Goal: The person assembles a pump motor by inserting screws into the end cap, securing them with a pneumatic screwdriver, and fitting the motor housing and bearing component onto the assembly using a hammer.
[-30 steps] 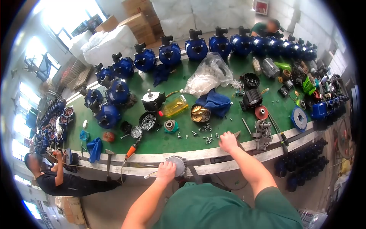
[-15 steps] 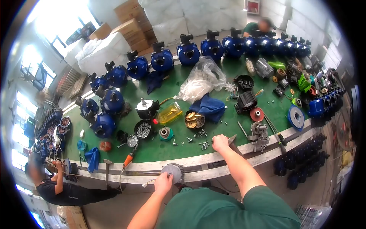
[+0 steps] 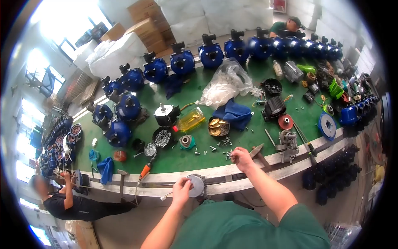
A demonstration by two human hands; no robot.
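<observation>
My left hand is closed at the left side of a round grey motor part, which sits at the near bench rail. A thin rod and a cable with a white plug stick out to its left. Above the bench's front edge, my right hand has its fingers pinched together; whatever is between them is too small to name. Loose screws lie on the green top beside its fingertips. Just right of it is a hammer. A bowl of brass-coloured parts stands farther back.
Blue pump housings line the far side of the green bench. An orange-handled tool and another hammer rest at the front edge. One person stands at left; another person is behind the far right housings.
My right hand has lifted slightly from the screws and moved toward me, its fingers now pinched. My left hand remains at the round motor part. The view has shifted slightly.
</observation>
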